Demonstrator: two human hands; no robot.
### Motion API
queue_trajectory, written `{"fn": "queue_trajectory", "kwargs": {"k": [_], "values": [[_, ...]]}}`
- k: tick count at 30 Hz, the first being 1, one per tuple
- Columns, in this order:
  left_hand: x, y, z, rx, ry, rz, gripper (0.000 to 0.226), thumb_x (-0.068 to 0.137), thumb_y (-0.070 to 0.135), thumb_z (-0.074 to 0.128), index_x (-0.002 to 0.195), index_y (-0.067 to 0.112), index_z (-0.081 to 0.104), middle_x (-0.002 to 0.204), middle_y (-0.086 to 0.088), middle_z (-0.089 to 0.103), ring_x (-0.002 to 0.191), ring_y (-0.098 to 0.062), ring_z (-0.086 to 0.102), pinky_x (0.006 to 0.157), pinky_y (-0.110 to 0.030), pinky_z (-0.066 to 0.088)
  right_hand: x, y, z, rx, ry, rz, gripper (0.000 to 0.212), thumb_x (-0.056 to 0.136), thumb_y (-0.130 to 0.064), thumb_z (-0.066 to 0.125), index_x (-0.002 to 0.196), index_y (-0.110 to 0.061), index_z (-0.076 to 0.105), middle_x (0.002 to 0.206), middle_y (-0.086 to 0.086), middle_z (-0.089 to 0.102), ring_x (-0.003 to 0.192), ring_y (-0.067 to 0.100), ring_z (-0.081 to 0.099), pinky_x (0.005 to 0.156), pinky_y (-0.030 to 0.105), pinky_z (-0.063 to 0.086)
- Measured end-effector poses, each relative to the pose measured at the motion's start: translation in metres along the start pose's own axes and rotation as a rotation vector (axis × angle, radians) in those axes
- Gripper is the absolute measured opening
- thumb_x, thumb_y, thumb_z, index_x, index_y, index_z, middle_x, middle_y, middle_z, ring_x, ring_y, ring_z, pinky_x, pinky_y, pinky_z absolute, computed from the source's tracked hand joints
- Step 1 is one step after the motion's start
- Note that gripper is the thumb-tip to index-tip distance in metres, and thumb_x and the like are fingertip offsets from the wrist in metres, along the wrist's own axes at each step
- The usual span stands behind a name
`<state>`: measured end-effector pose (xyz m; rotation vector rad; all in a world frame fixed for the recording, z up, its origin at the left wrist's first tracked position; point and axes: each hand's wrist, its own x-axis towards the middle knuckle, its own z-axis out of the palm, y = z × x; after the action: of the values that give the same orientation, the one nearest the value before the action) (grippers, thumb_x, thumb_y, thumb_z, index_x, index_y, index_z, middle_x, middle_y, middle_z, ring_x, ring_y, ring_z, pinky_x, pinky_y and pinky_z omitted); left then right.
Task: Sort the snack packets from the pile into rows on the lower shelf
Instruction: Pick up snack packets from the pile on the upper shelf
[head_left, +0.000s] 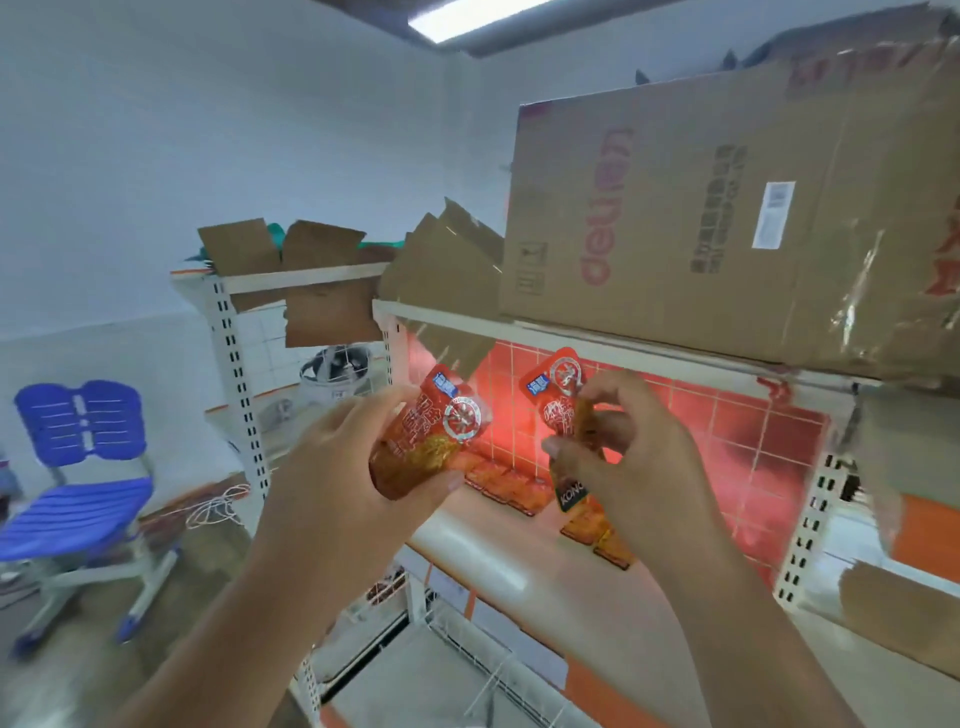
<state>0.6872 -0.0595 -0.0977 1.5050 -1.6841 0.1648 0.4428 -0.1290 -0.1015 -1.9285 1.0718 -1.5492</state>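
Note:
My left hand (353, 467) grips a red and orange snack packet (436, 431), maybe more than one stacked, held in front of the shelf's left end. My right hand (628, 452) pinches another red packet (558, 389) upright, with a dark-labelled packet (571, 496) tucked below it. Behind both hands, on the white shelf board (498, 561), lie rows of orange packets (506, 486) by the red tiled back panel, and more packets (597, 530) sit under my right hand.
A large cardboard box (727, 208) rests on the shelf above, its flaps (447, 270) hanging near my hands. A white slotted upright (810, 525) stands at the right. A blue chair (78, 467) is at the left. A wire rack (467, 639) lies below.

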Motion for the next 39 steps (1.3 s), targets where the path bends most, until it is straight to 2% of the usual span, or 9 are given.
{"fn": "queue_trajectory", "kwargs": {"k": [5, 9, 12, 22, 25, 30, 34, 36, 39], "values": [[0.048, -0.063, 0.031, 0.065, 0.019, -0.020, 0.075, 0.070, 0.083, 0.061, 0.136, 0.054, 0.044, 0.110, 0.042, 0.048, 0.099, 0.009, 0.055, 0.072, -0.018, 0.047, 0.055, 0.058, 0.055, 0.035, -0.010, 0.019, 0.042, 0.078, -0.030, 0.087, 0.107, -0.041, 0.059, 0.095, -0.016, 0.066, 0.091, 0.015, 0.067, 0.075, 0.040, 0.056], [0.090, -0.110, 0.059, 0.086, -0.017, -0.053, 0.068, 0.071, 0.085, 0.060, 0.131, 0.056, 0.047, 0.106, 0.035, 0.055, 0.096, 0.009, 0.056, 0.074, -0.025, 0.054, 0.102, 0.102, 0.094, 0.025, -0.041, 0.058, 0.038, 0.080, -0.029, 0.086, 0.103, -0.043, 0.058, 0.097, -0.019, 0.066, 0.092, -0.004, 0.063, 0.066, 0.021, 0.049], [0.123, -0.146, 0.085, 0.092, -0.051, -0.083, 0.068, 0.072, 0.084, 0.062, 0.131, 0.050, 0.053, 0.104, 0.031, 0.057, 0.096, 0.011, 0.056, 0.076, -0.024, 0.054, 0.138, 0.132, 0.122, -0.007, -0.073, 0.105, 0.036, 0.081, -0.034, 0.085, 0.102, -0.043, 0.058, 0.095, -0.016, 0.066, 0.082, -0.010, 0.062, 0.052, 0.011, 0.045], [0.179, -0.255, 0.171, 0.044, -0.183, -0.243, 0.076, 0.067, 0.088, 0.059, 0.131, 0.048, 0.054, 0.108, 0.025, 0.063, 0.096, 0.002, 0.060, 0.078, -0.029, 0.052, 0.181, 0.213, 0.196, -0.157, -0.185, 0.241, 0.031, 0.080, -0.038, 0.083, 0.098, -0.040, 0.057, 0.093, -0.021, 0.066, 0.077, 0.003, 0.062, 0.073, 0.035, 0.055], [0.192, -0.286, 0.200, 0.063, -0.250, -0.262, 0.075, 0.070, 0.089, 0.056, 0.134, 0.050, 0.049, 0.106, 0.025, 0.061, 0.098, -0.001, 0.060, 0.082, -0.035, 0.054, 0.182, 0.240, 0.224, -0.206, -0.223, 0.332, 0.032, 0.081, -0.043, 0.082, 0.097, -0.040, 0.054, 0.095, -0.018, 0.067, 0.080, 0.004, 0.062, 0.074, 0.033, 0.052], [0.223, -0.343, 0.262, 0.128, -0.370, -0.212, 0.079, 0.070, 0.088, 0.049, 0.139, 0.051, 0.039, 0.116, 0.014, 0.063, 0.104, -0.017, 0.064, 0.074, -0.034, 0.049, 0.186, 0.287, 0.282, -0.415, -0.246, 0.480, 0.034, 0.079, -0.049, 0.078, 0.091, -0.039, 0.048, 0.080, -0.017, 0.059, 0.069, -0.006, 0.051, 0.055, 0.018, 0.032], [0.253, -0.391, 0.320, 0.161, -0.461, -0.087, 0.073, 0.078, 0.078, 0.056, 0.137, 0.037, 0.042, 0.119, 0.005, 0.063, 0.109, -0.022, 0.064, 0.082, -0.036, 0.054, 0.199, 0.320, 0.331, -0.554, -0.214, 0.639, 0.033, 0.078, -0.047, 0.073, 0.083, -0.035, 0.043, 0.080, -0.013, 0.056, 0.076, 0.016, 0.057, 0.061, 0.026, 0.040], [0.264, -0.411, 0.345, 0.146, -0.485, -0.014, 0.065, 0.078, 0.070, 0.064, 0.128, 0.031, 0.053, 0.108, 0.002, 0.066, 0.100, -0.023, 0.067, 0.083, -0.037, 0.058, 0.208, 0.332, 0.353, -0.641, -0.186, 0.713, 0.032, 0.081, -0.059, 0.069, 0.093, -0.038, 0.050, 0.081, -0.012, 0.060, 0.081, 0.017, 0.061, 0.065, 0.025, 0.043], [0.272, -0.430, 0.375, 0.140, -0.520, 0.087, 0.063, 0.076, 0.065, 0.074, 0.120, 0.020, 0.069, 0.092, -0.006, 0.069, 0.083, -0.029, 0.068, 0.073, -0.037, 0.056, 0.222, 0.344, 0.375, -0.773, -0.208, 0.834, 0.049, 0.086, -0.065, 0.061, 0.121, -0.032, 0.052, 0.104, -0.004, 0.069, 0.102, 0.023, 0.065, 0.082, 0.029, 0.047]]}}
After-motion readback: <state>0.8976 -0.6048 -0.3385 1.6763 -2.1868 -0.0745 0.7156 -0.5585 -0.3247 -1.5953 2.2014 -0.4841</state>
